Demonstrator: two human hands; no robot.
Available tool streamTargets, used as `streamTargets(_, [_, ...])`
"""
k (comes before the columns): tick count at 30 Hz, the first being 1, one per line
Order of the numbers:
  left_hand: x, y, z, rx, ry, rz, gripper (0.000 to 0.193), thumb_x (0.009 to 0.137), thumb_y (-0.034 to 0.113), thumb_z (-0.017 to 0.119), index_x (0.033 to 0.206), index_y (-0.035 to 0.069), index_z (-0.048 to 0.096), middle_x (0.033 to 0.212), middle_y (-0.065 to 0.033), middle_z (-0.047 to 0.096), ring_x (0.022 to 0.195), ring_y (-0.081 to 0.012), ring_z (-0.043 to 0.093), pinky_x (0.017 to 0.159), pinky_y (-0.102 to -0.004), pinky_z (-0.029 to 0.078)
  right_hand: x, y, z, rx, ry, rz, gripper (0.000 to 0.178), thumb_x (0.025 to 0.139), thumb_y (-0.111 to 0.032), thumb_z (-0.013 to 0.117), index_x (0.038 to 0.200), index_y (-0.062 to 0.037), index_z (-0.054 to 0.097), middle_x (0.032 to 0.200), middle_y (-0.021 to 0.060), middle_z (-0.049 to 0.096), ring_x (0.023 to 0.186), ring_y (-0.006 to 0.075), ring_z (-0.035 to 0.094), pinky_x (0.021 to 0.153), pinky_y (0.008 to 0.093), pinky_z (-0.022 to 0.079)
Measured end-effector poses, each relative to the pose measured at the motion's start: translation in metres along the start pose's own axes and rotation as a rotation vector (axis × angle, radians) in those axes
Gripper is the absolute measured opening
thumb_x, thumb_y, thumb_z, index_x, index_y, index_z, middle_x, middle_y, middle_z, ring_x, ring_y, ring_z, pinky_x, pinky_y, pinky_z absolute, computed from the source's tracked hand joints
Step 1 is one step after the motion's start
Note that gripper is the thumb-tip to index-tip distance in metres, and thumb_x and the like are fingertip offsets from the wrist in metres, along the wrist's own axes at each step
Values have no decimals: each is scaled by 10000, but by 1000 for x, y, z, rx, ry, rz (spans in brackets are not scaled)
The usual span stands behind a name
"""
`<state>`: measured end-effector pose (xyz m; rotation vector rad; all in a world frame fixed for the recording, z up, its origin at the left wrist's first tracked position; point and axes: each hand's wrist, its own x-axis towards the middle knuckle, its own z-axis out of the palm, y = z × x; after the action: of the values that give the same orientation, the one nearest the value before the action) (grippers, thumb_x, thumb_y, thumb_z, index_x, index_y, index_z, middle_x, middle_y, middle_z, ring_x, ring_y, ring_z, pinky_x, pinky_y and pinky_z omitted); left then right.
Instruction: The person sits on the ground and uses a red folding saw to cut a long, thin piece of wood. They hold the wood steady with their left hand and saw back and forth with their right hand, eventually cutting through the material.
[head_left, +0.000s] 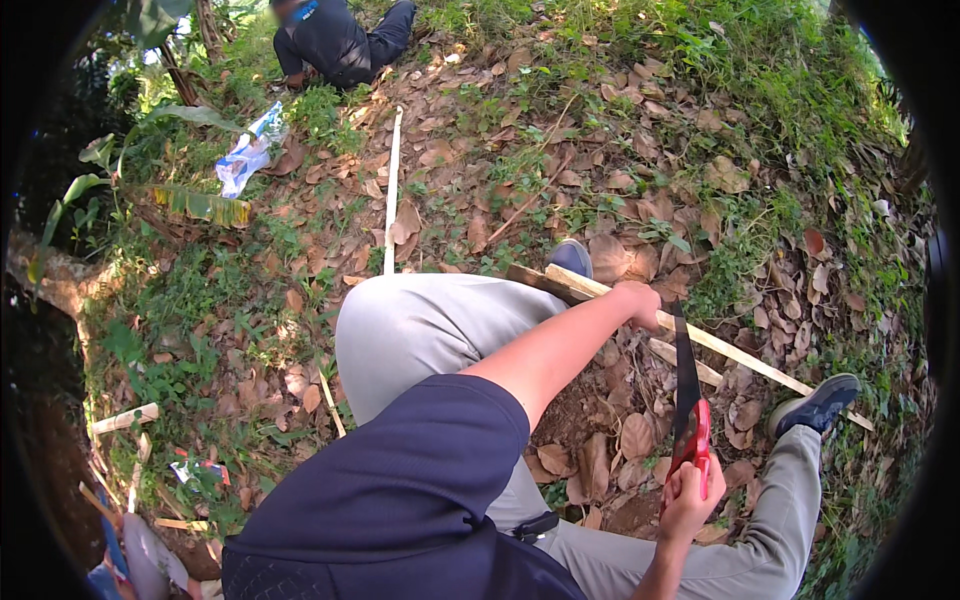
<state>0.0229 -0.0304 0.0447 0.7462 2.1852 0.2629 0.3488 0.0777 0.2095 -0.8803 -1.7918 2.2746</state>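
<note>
My left hand (638, 305) is closed around a long pale wooden strip (745, 357) that slants down to the right. The strip's far right end passes by my dark shoe (815, 405), which seems to rest on it. In my right hand (690, 497) is the red handle of a handsaw (686, 375). Its dark blade points away from me, and the tip reaches the strip just right of my left hand; whether the teeth touch the wood I cannot tell. Under the strip lies a shorter piece of wood (685, 362). A darker wooden piece (540, 281) shows beside my other shoe (570, 257).
Dry leaves (640, 437) and grass cover the ground. Another pale strip (393, 190) lies beyond my bent knee. A blue-and-white plastic bag (248, 150) is at the upper left. Another person (340, 45) sits at the top. Several wood pieces (125, 419) lie at the lower left.
</note>
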Motion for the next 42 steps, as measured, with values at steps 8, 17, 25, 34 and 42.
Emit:
streamTargets(8, [-20,17,-3,85,42,-2,367,715,318,723,1017,117,781,1066,-103,757,998,-247,727,834,-395,574,3,-29,6,-134,-9,38,85,930,-73,552,856,-67,510,646,-58,444,489,3,363,419,193,272])
streamTargets(17, [-28,19,7,176,178,-89,381,753,282,673,1077,109,771,1126,-97,749,1044,-244,722,875,-381,574,-9,-3,9,-413,43,-126,79,901,-58,556,827,-32,541,655,-48,415,564,36,362,504,244,276])
streamTargets(25, [-30,22,14,202,243,-88,354,743,299,679,1025,109,779,1059,-117,757,997,-262,731,850,-396,583,-4,-20,15,-373,40,-109,130,915,-38,584,808,-40,510,645,-55,397,554,30,345,492,245,258])
streamTargets(34, [-31,22,19,202,270,-83,351,745,292,692,1032,106,776,1067,-110,756,999,-261,731,849,-395,586,-18,-23,25,-214,79,-78,192,945,-115,672,817,-34,554,604,-42,474,449,32,433,412,210,323])
streamTargets(42, [-33,24,28,221,319,-74,335,736,280,716,1016,108,779,1057,-113,756,979,-264,737,839,-386,589,-11,-27,15,-263,82,-68,149,955,-118,645,845,-46,575,600,-54,458,444,18,369,397,197,278])
